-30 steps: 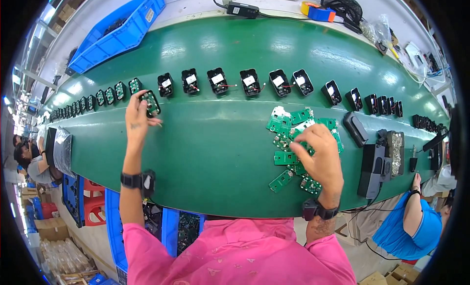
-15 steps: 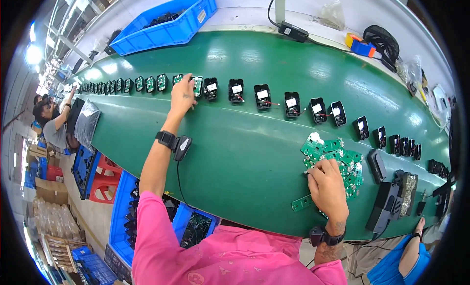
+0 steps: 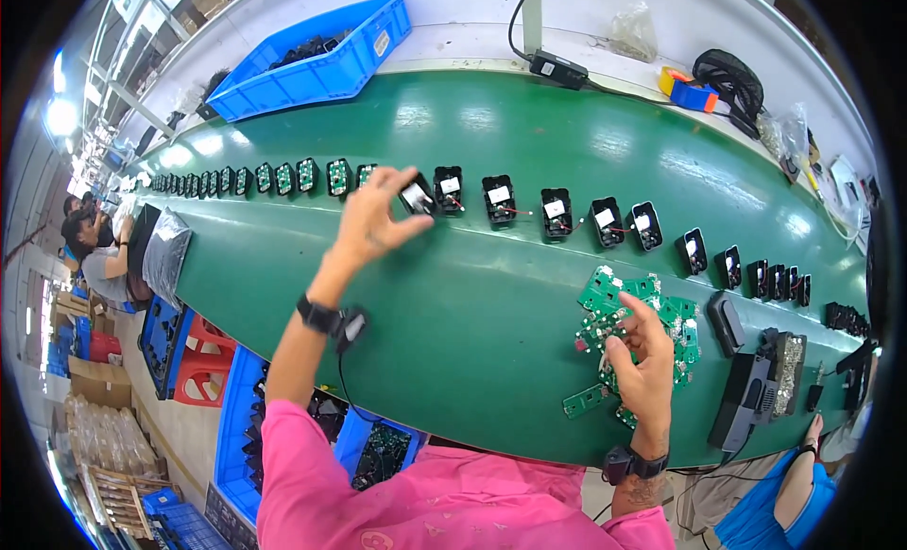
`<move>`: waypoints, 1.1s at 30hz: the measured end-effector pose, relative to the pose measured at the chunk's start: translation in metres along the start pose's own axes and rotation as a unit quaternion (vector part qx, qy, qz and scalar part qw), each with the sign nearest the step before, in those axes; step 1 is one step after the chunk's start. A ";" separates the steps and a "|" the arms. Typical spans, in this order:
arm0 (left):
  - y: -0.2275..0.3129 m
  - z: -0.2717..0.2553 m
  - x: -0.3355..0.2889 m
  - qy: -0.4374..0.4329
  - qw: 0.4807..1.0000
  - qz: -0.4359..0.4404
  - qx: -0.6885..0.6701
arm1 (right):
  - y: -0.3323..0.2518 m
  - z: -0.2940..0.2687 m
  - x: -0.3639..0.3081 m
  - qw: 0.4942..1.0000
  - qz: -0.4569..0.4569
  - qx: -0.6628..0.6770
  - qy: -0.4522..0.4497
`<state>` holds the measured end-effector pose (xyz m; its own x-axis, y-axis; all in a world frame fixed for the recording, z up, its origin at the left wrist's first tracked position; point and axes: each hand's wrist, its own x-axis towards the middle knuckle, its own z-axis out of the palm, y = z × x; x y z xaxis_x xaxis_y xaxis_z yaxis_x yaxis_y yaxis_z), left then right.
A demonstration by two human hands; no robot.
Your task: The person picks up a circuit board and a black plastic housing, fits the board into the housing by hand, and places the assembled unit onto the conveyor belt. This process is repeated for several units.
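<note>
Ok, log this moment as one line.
left hand: grips black housing | right hand: on green circuit boards | belt: housings in row

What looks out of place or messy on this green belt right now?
Only the green circuit boards look untidy: a loose, overlapping heap under the right hand, one board lying apart. The black housings sit in an even row.

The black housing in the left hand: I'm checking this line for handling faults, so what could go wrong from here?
1. The left hand pinches the black housing by fingertips only, over the green belt; it could slip or tilt.
2. The neighbouring housing lies close beside it; its red wires might snag.
3. The right hand rests on a loose pile of green circuit boards; some could slide off.
</note>
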<state>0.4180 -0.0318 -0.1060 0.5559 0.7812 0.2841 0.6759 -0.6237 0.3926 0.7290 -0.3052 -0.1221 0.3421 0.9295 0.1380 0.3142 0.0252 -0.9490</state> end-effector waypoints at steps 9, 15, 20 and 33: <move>0.112 0.074 -0.060 -0.215 0.681 -0.076 -0.696 | 0.005 0.005 -0.007 0.979 0.058 0.163 -0.108; 0.129 0.097 -0.066 -0.204 0.787 -0.056 -0.579 | -0.002 0.014 -0.006 0.980 -0.011 0.162 -0.118; 0.142 0.105 -0.074 -0.169 0.831 0.040 -0.528 | 0.007 0.021 -0.008 0.981 -0.042 0.164 -0.098; 0.142 0.101 -0.078 -0.195 0.861 0.024 -0.470 | 0.007 0.021 -0.003 0.974 0.052 0.204 -0.089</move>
<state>0.5194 -0.1844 -0.1609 0.8156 0.5735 0.0762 0.0599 -0.2147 0.9748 0.7111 -0.2998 -0.1350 0.1826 0.9830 0.0178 -0.1042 0.0373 -0.9939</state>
